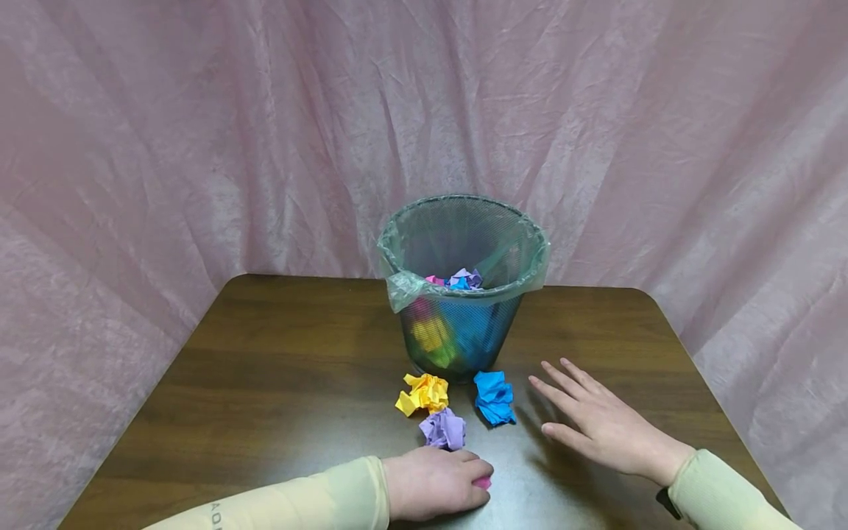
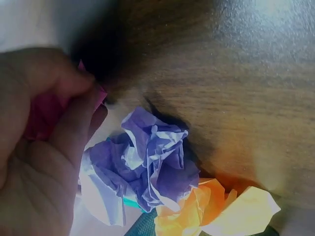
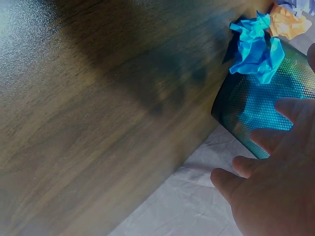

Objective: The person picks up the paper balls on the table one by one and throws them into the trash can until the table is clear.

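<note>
Near the front of the table, my left hand [image 1: 437, 482] curls its fingers and thumb round a crumpled pink paper ball [image 2: 44, 115], most of it hidden by the hand. Just beyond that hand lies a purple paper ball [image 1: 444, 429], with a yellow one [image 1: 424, 394] behind it. To their right, a blue paper ball [image 1: 494, 398] rests on the wood. My right hand [image 1: 606, 427] hovers right of the blue ball, fingers spread and holding nothing.
A dark mesh wastebasket [image 1: 391, 250] with a translucent green liner stands behind the paper balls, several crumpled papers [image 1: 464, 280] inside. It sits on a brown wooden table [image 1: 278, 353] with rounded back corners. A pink curtain [image 1: 318, 132] hangs behind.
</note>
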A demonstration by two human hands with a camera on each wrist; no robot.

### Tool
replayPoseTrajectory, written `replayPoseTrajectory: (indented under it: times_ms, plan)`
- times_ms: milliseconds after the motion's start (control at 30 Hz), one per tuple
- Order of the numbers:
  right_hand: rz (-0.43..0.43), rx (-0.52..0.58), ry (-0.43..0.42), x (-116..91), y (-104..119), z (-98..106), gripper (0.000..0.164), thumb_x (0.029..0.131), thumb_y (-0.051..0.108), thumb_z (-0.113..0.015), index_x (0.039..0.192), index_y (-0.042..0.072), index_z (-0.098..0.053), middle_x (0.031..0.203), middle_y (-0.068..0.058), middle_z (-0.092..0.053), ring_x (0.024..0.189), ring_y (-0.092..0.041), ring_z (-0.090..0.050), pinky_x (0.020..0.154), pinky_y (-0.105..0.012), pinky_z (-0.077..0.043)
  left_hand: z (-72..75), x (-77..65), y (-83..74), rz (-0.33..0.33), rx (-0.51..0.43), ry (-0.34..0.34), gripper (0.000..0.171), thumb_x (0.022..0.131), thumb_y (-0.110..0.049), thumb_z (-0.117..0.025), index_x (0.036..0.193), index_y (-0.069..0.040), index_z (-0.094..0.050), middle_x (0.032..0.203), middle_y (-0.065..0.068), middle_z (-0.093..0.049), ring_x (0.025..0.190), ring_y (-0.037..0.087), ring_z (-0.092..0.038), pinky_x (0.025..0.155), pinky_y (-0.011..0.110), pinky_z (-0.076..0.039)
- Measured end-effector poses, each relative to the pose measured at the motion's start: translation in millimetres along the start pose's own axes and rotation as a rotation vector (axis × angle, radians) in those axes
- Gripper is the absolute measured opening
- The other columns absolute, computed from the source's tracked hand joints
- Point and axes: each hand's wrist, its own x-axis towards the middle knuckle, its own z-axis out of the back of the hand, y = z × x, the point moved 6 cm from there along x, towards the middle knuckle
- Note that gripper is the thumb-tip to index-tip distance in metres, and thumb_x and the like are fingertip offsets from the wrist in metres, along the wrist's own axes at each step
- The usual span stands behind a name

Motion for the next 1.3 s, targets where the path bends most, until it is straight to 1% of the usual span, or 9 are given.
replayPoseTrajectory:
  times_ms: [100, 167, 300, 367, 500, 733, 833, 1000, 1300]
  plan:
    - [0.005, -0.004, -0.001, 0, 1, 0, 0.067, 0.103, 0.052, -0.057, 0.159, 0.021, -0.041, 0.167, -0.004, -0.028, 0.154, -0.036, -0.019, 0.115, -0.06, -0.028, -1.8, 2.9, 4.3, 0.075, -0.079, 0.023, 0.021, 0.106, -0.027, -0.055, 0.124, -0.024, -0.066, 0.125, -0.009, -0.063, 0.109, 0.006, -0.059, 0.086, 0.023, -0.052]
    - [0.009, -0.006, -0.003, 0, 1, 0, 0.067, 0.103, 0.052, -0.057, 0.159, 0.02, -0.041, 0.167, -0.004, -0.028, 0.154, -0.036, -0.019, 0.115, -0.06, -0.028, -1.7, 5.5, 4.5, 0.094, -0.055, 0.024, 0.017, 0.106, -0.029, -0.054, 0.117, -0.025, -0.067, 0.113, -0.012, -0.064, 0.095, 0.004, -0.059, 0.075, 0.022, -0.051]
    - [0.0, -0.003, 0.0, -1, 1, 2, 0.067, 0.103, 0.053, -0.056, 0.16, 0.023, -0.039, 0.167, -0.003, -0.027, 0.154, -0.035, -0.018, 0.115, -0.059, -0.028, 3.0, 7.4, -0.4, 0.026, 0.111, -0.001, 0.014, 0.106, -0.026, -0.057, 0.107, -0.031, -0.07, 0.096, -0.012, -0.058, 0.071, 0.005, -0.05, 0.056, 0.022, -0.043]
    - [-0.005, -0.002, 0.0, -1, 1, 4, 0.067, 0.103, 0.053, -0.056, 0.16, 0.023, -0.039, 0.167, -0.003, -0.027, 0.154, -0.035, -0.018, 0.115, -0.058, -0.027, 7.4, 6.5, -3.6, -0.033, 0.199, -0.02, 0.016, 0.106, -0.025, -0.059, 0.108, -0.034, -0.072, 0.097, -0.012, -0.058, 0.068, 0.005, -0.048, 0.053, 0.02, -0.041]
    - [-0.009, -0.011, -0.002, -2, 0, 8, 0.068, 0.102, 0.054, -0.057, 0.16, 0.024, -0.038, 0.167, -0.003, -0.027, 0.154, -0.035, -0.018, 0.115, -0.059, -0.027, 16.0, 4.6, -3.3, -0.061, 0.248, -0.031, 0.02, 0.105, -0.026, -0.062, 0.116, -0.039, -0.073, 0.106, -0.014, -0.062, 0.068, 0.002, -0.052, 0.052, 0.017, -0.041]
    - [-0.001, -0.035, -0.012, -2, -3, 19, 0.069, 0.102, 0.054, -0.057, 0.16, 0.022, -0.039, 0.167, -0.005, -0.028, 0.153, -0.037, -0.02, 0.114, -0.06, -0.029, 29.5, -1.0, 3.0, -0.077, 0.276, -0.09, 0.026, 0.105, -0.026, -0.062, 0.125, -0.039, -0.071, 0.127, -0.012, -0.064, 0.083, -0.002, -0.062, 0.06, 0.016, -0.051]
    - [-0.009, -0.043, -0.012, -2, -5, 25, 0.069, 0.102, 0.054, -0.056, 0.162, 0.026, -0.035, 0.167, -0.005, -0.027, 0.154, -0.037, -0.019, 0.115, -0.059, -0.028, 36.2, -2.4, 2.7, -0.113, 0.276, -0.128, 0.029, 0.106, -0.026, -0.059, 0.131, -0.037, -0.069, 0.136, -0.008, -0.062, 0.1, 0.0, -0.064, 0.073, 0.016, -0.054]
    - [-0.028, -0.046, -0.016, -3, -11, 38, 0.072, 0.102, 0.054, -0.056, 0.163, 0.03, -0.027, 0.168, -0.005, -0.024, 0.154, -0.037, -0.015, 0.119, -0.056, -0.023, 51.9, -0.6, 2.1, -0.162, 0.278, -0.169, 0.033, 0.107, -0.023, -0.057, 0.139, -0.031, -0.065, 0.145, -0.001, -0.057, 0.122, 0.008, -0.06, 0.091, 0.017, -0.051]
    - [-0.064, -0.058, -0.036, -2, -16, 66, 0.076, 0.102, 0.055, -0.057, 0.165, 0.033, -0.021, 0.17, -0.002, -0.019, 0.156, -0.034, -0.011, 0.12, -0.057, -0.02, 92.7, 1.9, 10.6, -0.186, 0.305, -0.212, 0.044, 0.102, -0.023, -0.068, 0.145, -0.026, -0.061, 0.148, 0.003, -0.056, 0.126, 0.012, -0.059, 0.098, 0.02, -0.049]
